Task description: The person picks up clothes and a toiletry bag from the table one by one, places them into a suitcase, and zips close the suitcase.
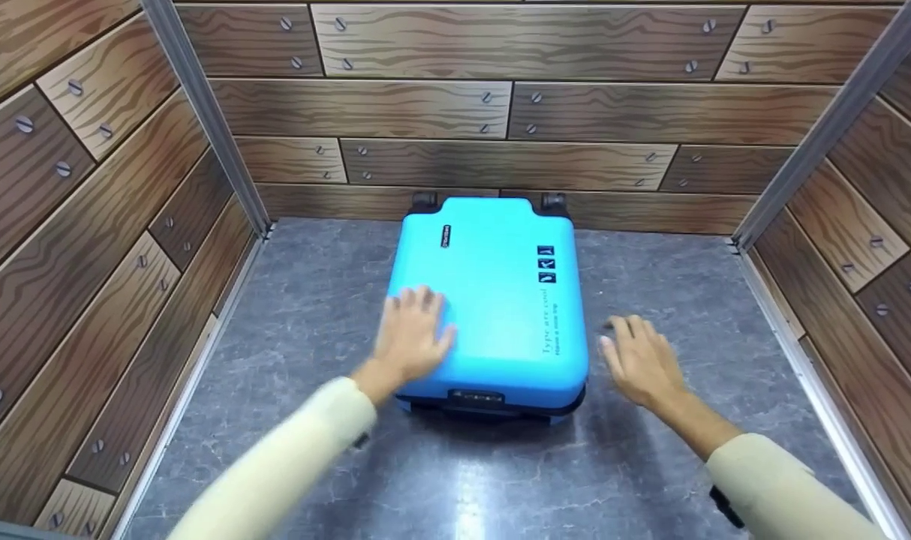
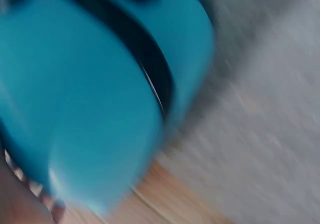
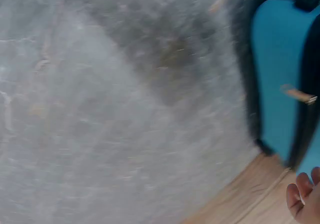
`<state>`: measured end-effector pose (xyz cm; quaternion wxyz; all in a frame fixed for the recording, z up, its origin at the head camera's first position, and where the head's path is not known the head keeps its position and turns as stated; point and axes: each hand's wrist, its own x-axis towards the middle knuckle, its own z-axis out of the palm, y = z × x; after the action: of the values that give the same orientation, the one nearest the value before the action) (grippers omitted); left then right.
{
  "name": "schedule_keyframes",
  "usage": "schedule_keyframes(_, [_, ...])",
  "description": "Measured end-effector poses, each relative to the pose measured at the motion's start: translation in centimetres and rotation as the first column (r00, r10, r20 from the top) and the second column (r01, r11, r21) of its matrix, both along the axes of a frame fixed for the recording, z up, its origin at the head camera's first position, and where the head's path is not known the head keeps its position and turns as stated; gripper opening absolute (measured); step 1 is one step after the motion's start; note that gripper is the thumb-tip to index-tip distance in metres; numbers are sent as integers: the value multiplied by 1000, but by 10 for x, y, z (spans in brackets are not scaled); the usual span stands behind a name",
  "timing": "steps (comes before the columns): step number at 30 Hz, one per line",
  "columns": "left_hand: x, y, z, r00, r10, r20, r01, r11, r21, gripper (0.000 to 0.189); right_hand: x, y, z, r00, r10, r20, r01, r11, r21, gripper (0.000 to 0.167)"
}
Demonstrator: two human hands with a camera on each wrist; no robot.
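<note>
A bright blue suitcase (image 1: 493, 300) lies flat on the grey floor, its wheels toward the back wall and its lock panel (image 1: 476, 397) toward me. Over the left part of its upper face is my left hand (image 1: 412, 334), palm down with fingers extended. Off the suitcase's right side, above the floor, my right hand (image 1: 639, 360) holds nothing, its fingers loosely bent. The left wrist view, blurred, shows the suitcase's shell (image 2: 85, 94) and dark zipper band. In the right wrist view, a zipper pull (image 3: 299, 94) shows on the suitcase's side.
Wood-patterned panels (image 1: 598, 109) form the back wall, with similar walls at left and right. Metal strips (image 1: 208, 112) run along the corners and lower edges. Grey marbled floor (image 1: 313, 300) surrounds the suitcase.
</note>
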<state>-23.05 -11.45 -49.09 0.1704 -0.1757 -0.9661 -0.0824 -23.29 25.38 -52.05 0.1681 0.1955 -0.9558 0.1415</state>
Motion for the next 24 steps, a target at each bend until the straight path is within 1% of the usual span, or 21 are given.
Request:
schedule_keyframes(2, [10,22,-7,998,-47,-48,45,998,-37,48,-2,9,-9,999,-8,34,7,999,36,27])
schedule_keyframes(4, [17,39,-15,989,-93,-112,85,994,-70,55,-1,13,-20,997,11,81,-16,998,62,25])
schedule_keyframes(6, [22,50,-20,978,-103,-181,82,990,-118,65,1,14,-29,988,50,143,-59,996,63,25])
schedule_keyframes(8, [24,56,-24,968,-91,-232,58,987,-147,75,2,13,-38,978,99,185,-108,993,38,27])
schedule_keyframes(11, [24,57,-27,965,-82,-248,40,984,-172,89,3,9,-51,968,168,186,-173,985,13,31])
schedule_keyframes(12, [24,57,-27,966,-86,-245,43,983,-177,92,3,9,-55,968,183,172,-188,982,10,30])
schedule_keyframes(15, [24,61,-27,967,-98,-234,56,982,-181,97,2,12,-60,971,215,109,-219,975,32,24])
schedule_keyframes(18, [24,65,-29,966,-85,-246,44,985,-166,93,0,15,-63,965,257,41,-260,963,67,16])
schedule_keyframes(19, [25,66,-29,965,-74,-252,35,987,-156,91,-1,15,-64,962,272,6,-271,959,85,14])
schedule_keyframes(21, [26,66,-30,964,-50,-260,15,991,-136,85,-4,14,-65,948,307,-82,-296,948,120,10])
schedule_keyframes(22, [27,66,-31,964,-39,-263,5,992,-127,83,-5,13,-65,937,325,-131,-307,941,143,8])
schedule_keyframes(24, [28,64,-31,962,-21,-271,-11,993,-116,80,-9,10,-64,903,359,-235,-317,927,198,9])
